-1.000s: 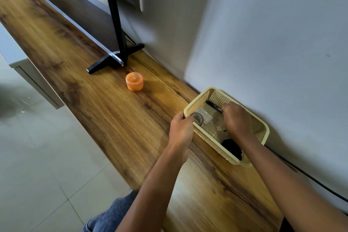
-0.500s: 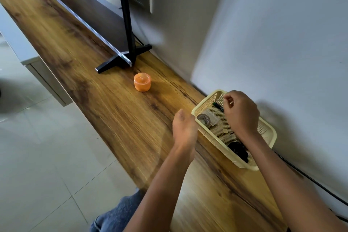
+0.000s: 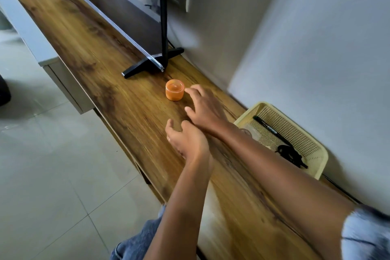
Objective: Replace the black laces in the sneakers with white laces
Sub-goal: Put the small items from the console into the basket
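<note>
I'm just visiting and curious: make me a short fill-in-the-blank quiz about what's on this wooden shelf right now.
1. The small jar beside the right hand is ____ in colour.
2. The black pen lies inside the pale yellow ____.
3. Both hands, the left hand included, are holding ____.
4. The basket sits against the ____.

Missing words: orange; basket; nothing; wall

Both hands are leaving the pale yellow perforated plastic basket (image 3: 316, 167), now at the right edge of the frame. The right hand (image 3: 205, 108), earlier curled inside the basket, is stretching with spread fingers across the wooden tabletop (image 3: 118, 99) toward the small orange round jar (image 3: 174, 90), its fingertips just beside it. The left hand (image 3: 187, 140), earlier at the basket's near rim, is hovering loosely curled at frame centre.
</note>
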{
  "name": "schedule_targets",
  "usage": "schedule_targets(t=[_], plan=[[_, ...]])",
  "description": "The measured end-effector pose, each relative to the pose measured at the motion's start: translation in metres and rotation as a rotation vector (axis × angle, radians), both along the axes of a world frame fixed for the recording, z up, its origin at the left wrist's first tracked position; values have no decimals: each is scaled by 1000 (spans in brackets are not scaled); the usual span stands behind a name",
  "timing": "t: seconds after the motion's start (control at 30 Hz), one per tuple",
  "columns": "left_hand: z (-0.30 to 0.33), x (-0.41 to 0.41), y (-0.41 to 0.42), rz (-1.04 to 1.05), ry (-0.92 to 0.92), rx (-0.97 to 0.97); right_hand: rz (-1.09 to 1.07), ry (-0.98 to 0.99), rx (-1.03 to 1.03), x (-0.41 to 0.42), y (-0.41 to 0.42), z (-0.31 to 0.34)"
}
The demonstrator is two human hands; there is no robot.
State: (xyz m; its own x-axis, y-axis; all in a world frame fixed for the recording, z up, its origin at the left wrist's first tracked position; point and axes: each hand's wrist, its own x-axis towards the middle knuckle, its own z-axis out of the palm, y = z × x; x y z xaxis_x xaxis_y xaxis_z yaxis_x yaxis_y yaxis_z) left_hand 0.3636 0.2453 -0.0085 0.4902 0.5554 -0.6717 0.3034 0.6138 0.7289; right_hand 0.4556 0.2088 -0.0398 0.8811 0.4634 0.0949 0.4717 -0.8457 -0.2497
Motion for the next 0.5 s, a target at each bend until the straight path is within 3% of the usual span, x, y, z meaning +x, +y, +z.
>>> schedule_targets(t=[0.33,0.5], plan=[[1,3,16,55,46,-51,27,218,-239,23,43,-22],[2,2,14,44,30,-50,11,137,-240,13,36,-24]])
